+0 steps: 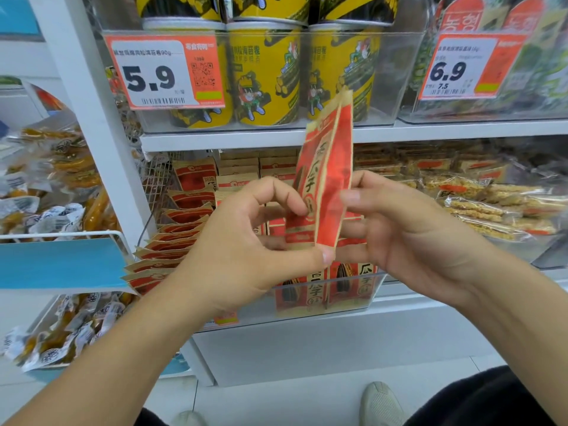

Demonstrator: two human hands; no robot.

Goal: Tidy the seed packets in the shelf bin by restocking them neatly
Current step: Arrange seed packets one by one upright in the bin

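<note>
Red-and-tan seed packets (325, 167), looks like 2 held together, stand upright btwn my hands, in front of the shelf and just above the clear bin (353, 290). Top edge tilts a bit right, reaching up to the shelf board above. My left hand (246, 241) pinches them low down: thumb (319, 256) under the bottom corner, index finger curled onto the front face. My right hand (408, 229) is on the other side, thumb on the packets' right edge, fingers behind them, mostly hidden; they look loosely bent round the back, so it grips too.

Below and behind, the bin holds more of the same packets (190, 216): upright rows at back, a leaning, fanned row at left w/ tops sticking out over the bin edge, 2 facing front at the bin's front wall.

Shelf above: yellow canisters (264, 75), price tag 5.9 (163, 75). Right of bin: clear-wrapped snack bars (491, 207). Left: basket of wrapped snacks (52, 179).
</note>
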